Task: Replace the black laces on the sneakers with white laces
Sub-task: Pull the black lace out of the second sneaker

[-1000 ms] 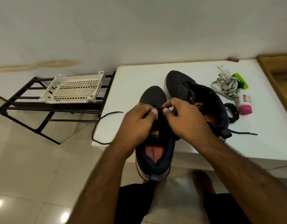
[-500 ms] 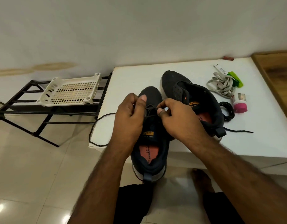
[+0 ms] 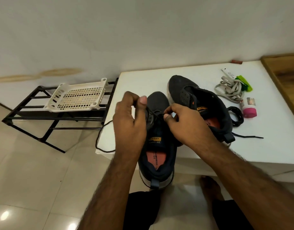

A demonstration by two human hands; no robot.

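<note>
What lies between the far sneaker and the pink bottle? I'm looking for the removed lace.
A coiled black lace lies on the table between the far sneaker and pink bottle, in the head view.

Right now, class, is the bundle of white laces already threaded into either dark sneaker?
No. The bundle of white laces lies loose on the white table, apart from both dark sneakers.

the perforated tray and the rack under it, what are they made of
Tray: looks like moulded plastic, cream, matte, judging by its regular grid of holes and rounded corner sockets. Rack: probably painted metal, given its thin straight black bars with a slight sheen.
</note>
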